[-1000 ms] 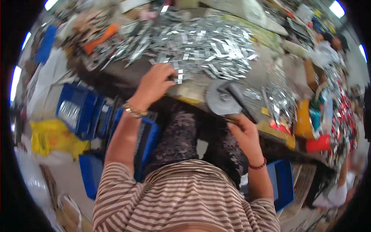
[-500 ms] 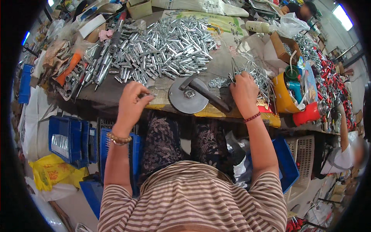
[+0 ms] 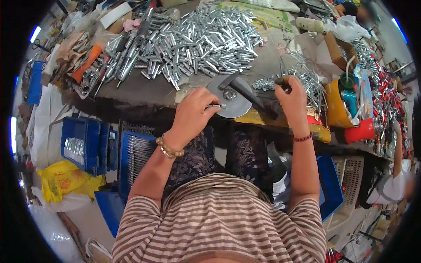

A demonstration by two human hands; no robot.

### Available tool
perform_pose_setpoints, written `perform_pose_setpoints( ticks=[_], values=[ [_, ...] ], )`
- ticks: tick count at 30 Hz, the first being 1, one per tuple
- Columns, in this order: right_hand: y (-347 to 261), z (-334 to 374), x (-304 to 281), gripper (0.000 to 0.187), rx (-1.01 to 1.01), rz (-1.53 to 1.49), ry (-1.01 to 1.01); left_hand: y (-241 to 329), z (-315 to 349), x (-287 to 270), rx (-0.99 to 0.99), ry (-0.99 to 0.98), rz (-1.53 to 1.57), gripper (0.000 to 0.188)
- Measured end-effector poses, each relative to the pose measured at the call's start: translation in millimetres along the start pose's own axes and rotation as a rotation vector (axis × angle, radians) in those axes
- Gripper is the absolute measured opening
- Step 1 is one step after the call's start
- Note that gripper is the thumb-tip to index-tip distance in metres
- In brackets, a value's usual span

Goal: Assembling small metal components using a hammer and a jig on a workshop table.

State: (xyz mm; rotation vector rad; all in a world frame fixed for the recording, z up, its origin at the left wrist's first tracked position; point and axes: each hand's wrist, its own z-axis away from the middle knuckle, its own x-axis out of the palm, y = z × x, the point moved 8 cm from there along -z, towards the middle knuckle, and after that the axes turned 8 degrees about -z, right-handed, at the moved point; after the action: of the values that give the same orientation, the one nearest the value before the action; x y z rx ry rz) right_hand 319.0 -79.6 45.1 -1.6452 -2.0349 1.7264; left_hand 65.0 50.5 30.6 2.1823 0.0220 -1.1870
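Note:
Pinched between the thumb and fingers of my left hand (image 3: pixel 193 113) is a short shiny metal tube (image 3: pixel 216 106), its end over the near left part of a round steel disc (image 3: pixel 239 105). A hammer (image 3: pixel 245 94) lies across this disc, its handle pointing toward my right hand (image 3: pixel 291 98). That hand is curled, thumb and forefinger together, beside a little heap of small metal parts (image 3: pixel 263 84); whatever sits in its fingertips is too small to make out. Thin metal rods (image 3: pixel 313 90) lie in a bundle just right of it.
A large pile of metal tubes (image 3: pixel 206 41) covers the far table. Long metal tools (image 3: pixel 129 61) lie on the left, a yellow container (image 3: pixel 337 105) and a red bottle (image 3: pixel 360 132) on the right. Blue bins (image 3: pixel 79 147) stand below the table; a co-worker's arm (image 3: pixel 397 149) shows at far right.
My left hand has moved right with the metal tube, from the table's edge to the disc. My right hand has lifted slightly off the small parts and curled. The whole view has shifted somewhat.

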Motion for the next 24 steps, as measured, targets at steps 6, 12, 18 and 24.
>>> perform_pose_setpoints(
  ticks=[6, 12, 18, 24],
  values=[
    [-85, 50, 47, 0.016, -0.373, -0.036, -0.275, -3, 2, 2, -0.087, -0.084, 0.054, 0.017],
    [-80, 59, 64, 0.012, -0.339, 0.051, -0.334, -3, 3, 2, -0.077, -0.085, 0.049, 0.017],
    [-84, 56, 66, 0.010, -0.363, 0.036, -0.309, -8, 4, 5, -0.126, -0.107, 0.080, 0.016],
    [-88, 56, 66, 0.010, -0.450, 0.046, -0.275, -11, 6, 7, -0.151, -0.083, 0.137, 0.013]
  ],
)
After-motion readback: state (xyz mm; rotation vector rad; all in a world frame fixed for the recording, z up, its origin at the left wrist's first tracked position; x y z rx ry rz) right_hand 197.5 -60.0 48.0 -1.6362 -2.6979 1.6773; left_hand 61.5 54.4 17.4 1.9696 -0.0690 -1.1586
